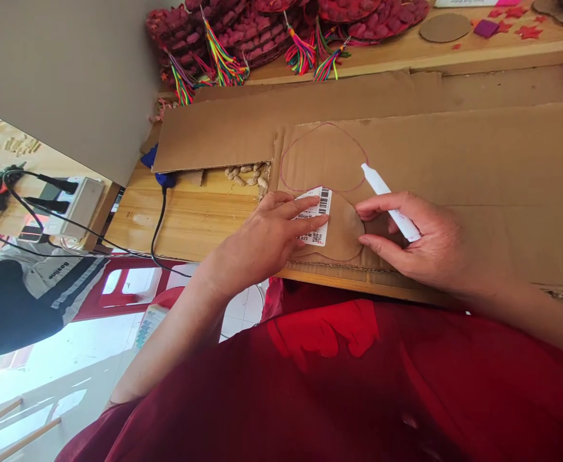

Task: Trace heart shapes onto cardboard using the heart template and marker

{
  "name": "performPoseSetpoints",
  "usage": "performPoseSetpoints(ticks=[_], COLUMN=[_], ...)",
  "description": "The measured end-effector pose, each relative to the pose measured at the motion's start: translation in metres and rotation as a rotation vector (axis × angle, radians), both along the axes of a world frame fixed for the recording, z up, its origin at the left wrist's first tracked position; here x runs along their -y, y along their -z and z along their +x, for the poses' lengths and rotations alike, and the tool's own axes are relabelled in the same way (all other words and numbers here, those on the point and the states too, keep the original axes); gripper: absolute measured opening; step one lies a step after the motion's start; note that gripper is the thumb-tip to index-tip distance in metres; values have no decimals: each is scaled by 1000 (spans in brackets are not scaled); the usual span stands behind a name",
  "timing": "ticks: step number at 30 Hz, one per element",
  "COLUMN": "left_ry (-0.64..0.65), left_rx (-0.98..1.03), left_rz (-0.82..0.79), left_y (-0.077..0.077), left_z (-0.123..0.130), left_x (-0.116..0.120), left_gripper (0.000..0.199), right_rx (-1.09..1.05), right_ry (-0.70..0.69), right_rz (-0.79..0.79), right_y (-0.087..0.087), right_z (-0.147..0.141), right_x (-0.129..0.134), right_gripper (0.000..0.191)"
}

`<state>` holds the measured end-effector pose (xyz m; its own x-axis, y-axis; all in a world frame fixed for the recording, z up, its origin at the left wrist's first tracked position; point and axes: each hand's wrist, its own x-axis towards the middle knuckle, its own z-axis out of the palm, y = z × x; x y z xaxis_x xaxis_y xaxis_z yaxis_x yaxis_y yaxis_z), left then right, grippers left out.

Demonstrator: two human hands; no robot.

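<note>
A rounded cardboard cutout point(343, 224) with a white barcode label point(317, 231) lies on a large cardboard sheet point(435, 167) near its front edge. My left hand point(278, 228) rests on the cutout and label, fingers stretched out. In my right hand point(420, 237) is a white marker point(389, 199), held slantwise with its narrow end pointing up and left. The right thumb and index fingertip touch the cutout's right edge. Just behind the cutout, a rounded purple outline point(329, 124) is drawn on the sheet.
Dark red textured pieces with colourful tassels point(303, 51) crowd the back shelf. A cardboard disc point(445, 27) and red stars point(529, 32) lie right of them. Peanuts point(247, 173) sit by the sheet's left edge. A black cable point(158, 224) crosses toward a power strip point(76, 205).
</note>
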<state>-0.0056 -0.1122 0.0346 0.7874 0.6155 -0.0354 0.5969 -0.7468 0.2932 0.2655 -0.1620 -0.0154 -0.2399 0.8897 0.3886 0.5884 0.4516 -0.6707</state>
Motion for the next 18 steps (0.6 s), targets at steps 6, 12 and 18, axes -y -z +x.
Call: performPoseSetpoints(ticks=[6,12,18], left_ry=[12,35,40], left_rx=[6,27,22], left_rz=[4,2,5], left_y=[1,3,1], left_z=[-1,-3,-3], left_x=[-1,-2,-2], left_gripper=[47,47,47], right_rx=[22,19,11], right_ry=[-1,-4,-7], right_rz=[11,42,43], right_y=[0,2,3], right_z=[0,1,0], right_x=[0,0,0], right_gripper=[36,37,35])
